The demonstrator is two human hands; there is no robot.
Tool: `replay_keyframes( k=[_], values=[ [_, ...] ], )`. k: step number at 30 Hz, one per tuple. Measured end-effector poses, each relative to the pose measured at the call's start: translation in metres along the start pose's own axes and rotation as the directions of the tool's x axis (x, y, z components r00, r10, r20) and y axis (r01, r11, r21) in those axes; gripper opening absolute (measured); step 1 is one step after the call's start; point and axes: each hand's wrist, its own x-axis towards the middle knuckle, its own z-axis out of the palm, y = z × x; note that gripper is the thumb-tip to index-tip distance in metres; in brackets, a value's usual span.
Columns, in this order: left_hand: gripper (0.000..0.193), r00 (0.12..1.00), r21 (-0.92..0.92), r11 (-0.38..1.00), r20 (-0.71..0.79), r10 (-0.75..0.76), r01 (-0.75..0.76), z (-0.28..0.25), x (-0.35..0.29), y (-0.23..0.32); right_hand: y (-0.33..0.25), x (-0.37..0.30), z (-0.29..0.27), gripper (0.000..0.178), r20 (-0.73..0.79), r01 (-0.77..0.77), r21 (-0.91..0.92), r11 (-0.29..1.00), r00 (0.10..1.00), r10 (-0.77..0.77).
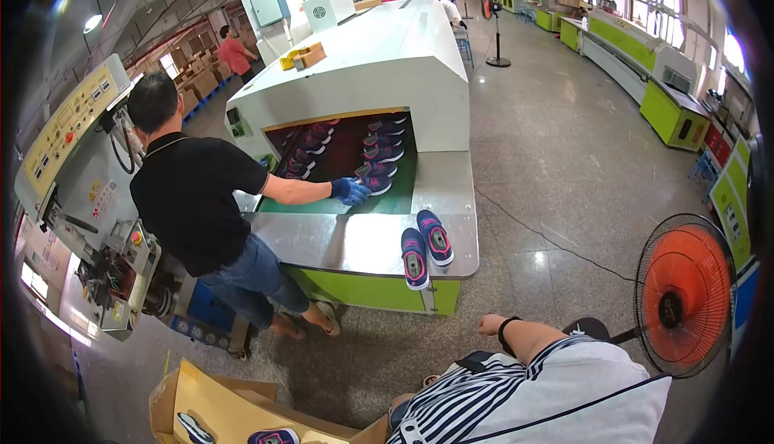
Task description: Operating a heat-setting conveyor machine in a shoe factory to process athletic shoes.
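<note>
Speckled factory floor (532,178) ran far back past green machines on the right; nearer, a big white machine (387,73) stood over a metal-topped desk (339,244). Two rows of navy shoes showed in its mouth, left row (305,154) and right row (381,154). Step in hand, judged: shoes being dealt with at the belt (391,204), done by a co-worker, whose blue-gloved hand (351,191) was at the nearest shoe of the right row. Pair of navy-and-pink shoes (416,258) sat side by side on the desk's right near corner, untouched. Next move, judged, called for a reach forward over that corner with both hands free. Wearer's own hands: right hand (489,325), dark wristband (506,335) behind it, hung near the corner but apart from it, nothing visibly held; small and turned, so couldn't tell how far the fingers were curled. Left hand was out of view, state unknown. Near left: cardboard box (164,404), more shoes at its edge; orange fan (685,295) on the right.
</note>
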Motion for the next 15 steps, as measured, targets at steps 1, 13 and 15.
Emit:
replay_keyframes(
  k=[1,13,15],
  values=[
    [0.051,1.000,0.005,1.000,-0.016,0.004,-0.004,0.002,0.002,0.005,-0.001,0.007,0.000,0.037,-0.007,0.008,-0.012,1.000,1.000,-0.009],
    [0.051,1.000,0.066,0.998,-0.003,-0.017,0.017,-0.019,-0.012,0.006,-0.017,-0.018,0.011,0.039,0.010,0.185,-0.102,0.977,0.983,-0.185],
    [0.051,1.000,0.063,0.998,0.012,-0.017,0.016,-0.019,-0.010,0.007,-0.016,-0.011,0.014,0.041,0.031,0.173,-0.111,0.979,0.985,-0.170]
  ],
)
